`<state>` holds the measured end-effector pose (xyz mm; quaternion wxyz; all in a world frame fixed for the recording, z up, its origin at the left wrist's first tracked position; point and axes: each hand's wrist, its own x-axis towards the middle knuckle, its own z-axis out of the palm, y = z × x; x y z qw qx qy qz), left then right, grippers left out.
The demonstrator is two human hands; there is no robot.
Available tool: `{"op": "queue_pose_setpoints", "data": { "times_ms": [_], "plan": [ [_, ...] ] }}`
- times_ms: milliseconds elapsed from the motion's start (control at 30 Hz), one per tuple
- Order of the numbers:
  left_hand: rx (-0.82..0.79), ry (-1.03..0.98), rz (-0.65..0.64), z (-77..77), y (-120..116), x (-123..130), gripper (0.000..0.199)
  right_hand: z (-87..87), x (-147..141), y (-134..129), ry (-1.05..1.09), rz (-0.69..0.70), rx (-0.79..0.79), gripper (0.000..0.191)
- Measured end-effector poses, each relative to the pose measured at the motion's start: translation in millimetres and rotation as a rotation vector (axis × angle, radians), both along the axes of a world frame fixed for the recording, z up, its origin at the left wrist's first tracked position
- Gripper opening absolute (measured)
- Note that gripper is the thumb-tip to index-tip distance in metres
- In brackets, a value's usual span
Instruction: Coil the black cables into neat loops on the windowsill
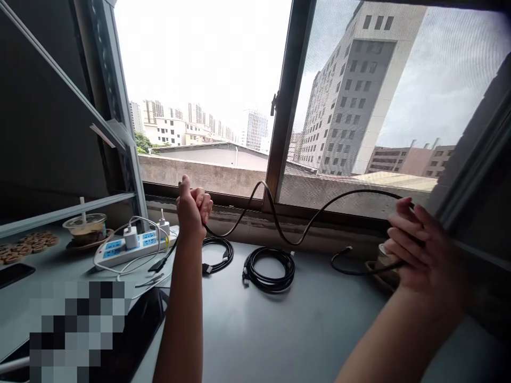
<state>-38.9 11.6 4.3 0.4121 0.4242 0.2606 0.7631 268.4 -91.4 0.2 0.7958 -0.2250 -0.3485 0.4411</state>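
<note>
A black cable (272,198) hangs in waves in front of the window, stretched between my two hands. My left hand (194,205) is closed round it at the left, thumb up, and a plug end (158,264) dangles below that hand. At the right, my right hand (415,239) has its fingers curled on the cable; its outer side is blurred. Another end of the cable (349,248) loops out below the right hand, above the table. Two coiled black cables, a larger one (269,290) and a smaller one (227,257), lie on the table between my arms.
A white power strip (138,247) with plugged-in chargers and white cords stands at the left. Beyond it are a drink cup (85,229) and a phone (15,275). Behind my right hand is a partly hidden cup (385,258). The window frame (285,106) rises behind the table.
</note>
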Motion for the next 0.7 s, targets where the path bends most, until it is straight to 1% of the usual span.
{"op": "queue_pose_setpoints", "data": {
  "times_ms": [67,100,133,167,200,233,267,333,367,400,467,533,600,700],
  "plan": [
    [0.004,-0.027,-0.021,4.6,-7,8,0.059,0.1,1,4,-0.019,0.038,-0.008,0.010],
    [0.004,-0.022,-0.032,6.6,-10,12,0.060,0.4,-1,6,-0.025,0.033,-0.002,0.013],
    [0.002,-0.006,-0.059,8.3,-13,16,0.060,1.0,-4,10,-0.032,0.020,-0.001,0.016],
    [-0.008,0.022,-0.115,9.5,-16,21,0.061,1.7,-8,13,-0.045,0.008,-0.006,0.017],
    [-0.027,0.056,-0.205,10.4,-19,25,0.061,2.6,-14,16,-0.072,-0.002,-0.017,0.019],
    [-0.048,0.091,-0.323,11.0,-22,30,0.061,3.4,-22,20,-0.122,-0.011,-0.034,0.022],
    [-0.070,0.126,-0.467,11.1,-27,36,0.061,4.2,-30,22,-0.208,-0.024,-0.059,0.026],
    [-0.085,0.187,-0.732,10.5,-37,49,0.062,4.9,-48,25,-0.462,-0.076,-0.132,0.039],
    [-0.070,0.220,-0.818,9.6,-43,56,0.063,5.0,-57,25,-0.606,-0.102,-0.179,0.047],
    [-0.054,0.259,-0.859,8.6,-49,63,0.064,4.9,-65,25,-0.717,-0.122,-0.215,0.054],
    [-0.023,0.355,-0.869,6.0,-59,76,0.067,4.6,-79,22,-0.831,-0.128,-0.246,0.065],
    [-0.002,0.447,-0.830,3.3,-65,86,0.069,4.5,-86,19,-0.855,-0.102,-0.228,0.071],
    [0.024,0.505,-0.766,0.3,-67,93,0.071,4.7,-89,15,-0.883,-0.078,-0.202,0.073],
    [0.061,0.589,-0.632,-4.1,-65,95,0.071,4.5,-90,9,-0.946,-0.083,-0.193,0.070]
  ]
}}
